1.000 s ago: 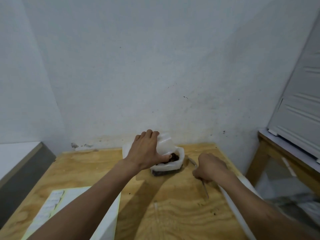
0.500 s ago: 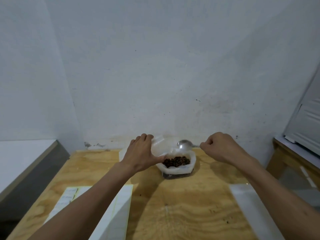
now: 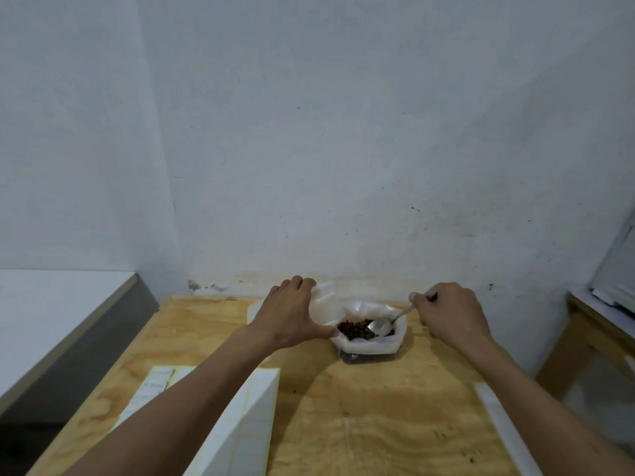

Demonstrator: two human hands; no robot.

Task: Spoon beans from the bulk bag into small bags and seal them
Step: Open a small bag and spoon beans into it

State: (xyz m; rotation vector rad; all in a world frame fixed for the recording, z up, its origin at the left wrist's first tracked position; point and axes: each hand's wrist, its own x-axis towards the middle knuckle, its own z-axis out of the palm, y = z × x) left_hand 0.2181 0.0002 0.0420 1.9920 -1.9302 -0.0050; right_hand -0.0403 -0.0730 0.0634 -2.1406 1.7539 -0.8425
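The bulk bag [image 3: 369, 341] of dark beans [image 3: 354, 329] stands open toward the far side of the plywood counter [image 3: 378, 424], close to the wall, its white rim rolled down around the beans. The left hand [image 3: 292, 314] sits at the bag's left side: its thumb reaches to the left rim and touches it, while its fingers curl over a piece of clear plastic [image 3: 324, 295] that rises just behind the bag. Whether that plastic is a separate small bag cannot be told. The right hand [image 3: 450, 314] is just right of the bag, fingers closed on the handle of a metal spoon [image 3: 386, 322]. The spoon slopes down to the left from that hand, and its bowl lies inside the bag's mouth, on the right part of the beans.

On the near left of the counter lies a white block with sheets of small labels [image 3: 151, 389] on it, partly hidden by the left forearm. A white strip [image 3: 498, 420] runs along the near right edge. The wall [image 3: 343, 149] behind is bluish white, scuffed and stained near the counter. A white-topped surface [image 3: 51, 304] stands to the left, and a wooden table [image 3: 591, 324] to the right.
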